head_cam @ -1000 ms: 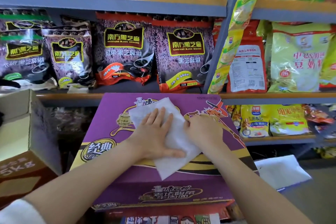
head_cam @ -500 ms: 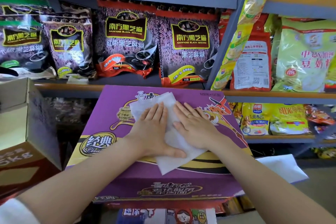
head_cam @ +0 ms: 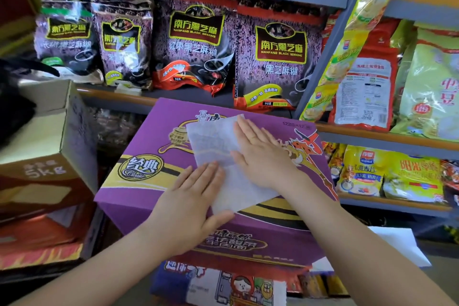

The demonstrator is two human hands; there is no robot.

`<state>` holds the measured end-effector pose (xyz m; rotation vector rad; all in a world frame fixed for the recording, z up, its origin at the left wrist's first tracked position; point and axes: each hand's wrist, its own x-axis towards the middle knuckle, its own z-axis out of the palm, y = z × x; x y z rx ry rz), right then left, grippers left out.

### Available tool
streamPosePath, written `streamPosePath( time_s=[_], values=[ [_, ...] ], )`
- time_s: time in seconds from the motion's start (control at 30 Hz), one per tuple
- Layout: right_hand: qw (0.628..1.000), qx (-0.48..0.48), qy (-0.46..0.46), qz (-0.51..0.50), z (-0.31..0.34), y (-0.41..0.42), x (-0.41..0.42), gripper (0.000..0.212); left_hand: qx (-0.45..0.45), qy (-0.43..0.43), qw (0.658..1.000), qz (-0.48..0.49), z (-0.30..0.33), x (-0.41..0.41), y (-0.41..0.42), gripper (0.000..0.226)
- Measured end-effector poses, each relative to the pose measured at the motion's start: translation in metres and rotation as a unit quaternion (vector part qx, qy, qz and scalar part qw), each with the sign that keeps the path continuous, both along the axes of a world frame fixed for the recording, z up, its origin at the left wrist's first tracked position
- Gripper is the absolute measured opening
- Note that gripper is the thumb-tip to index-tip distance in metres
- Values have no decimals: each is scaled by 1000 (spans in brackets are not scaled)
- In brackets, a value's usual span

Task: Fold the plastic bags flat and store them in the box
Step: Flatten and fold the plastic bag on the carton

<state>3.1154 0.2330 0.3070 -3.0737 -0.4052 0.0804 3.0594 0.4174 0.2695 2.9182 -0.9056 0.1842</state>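
Fingers (head_cam: pixel 248 131) of both hands press plastic bag (head_cam: pixel 218 146) flat on purple box (head_cam: pixel 139 146)

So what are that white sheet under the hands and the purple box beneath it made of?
The flat white sheet looks like thin, semi-translucent plastic film: the box's print shows faintly through it and its surface is finely crinkled. The printed purple box appears to be glossy-coated cardboard, with crisp folded edges and a slight sheen. Both hands, left and right, press flat on the sheet.

Arms: both forearms bare, no sleeves in view.
Right hand (head_cam: pixel 260 154): thin gold ring (head_cam: pixel 252 138) on one finger.
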Motion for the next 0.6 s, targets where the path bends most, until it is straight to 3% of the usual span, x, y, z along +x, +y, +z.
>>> streamPosePath(
  time_s=[0.23,0.43,0.6],
  values=[
    [998,14,53,-7,-12,13,40,61,-2,-56,998,20,-6,5,0,55],
    [997,35,60,-38,-16,11,75,60,11,-43,999,20,-5,8,1,66],
    [995,59,-61,60,-8,3,41,61,22,-32,999,27,-5,6,3,71]
  ],
)
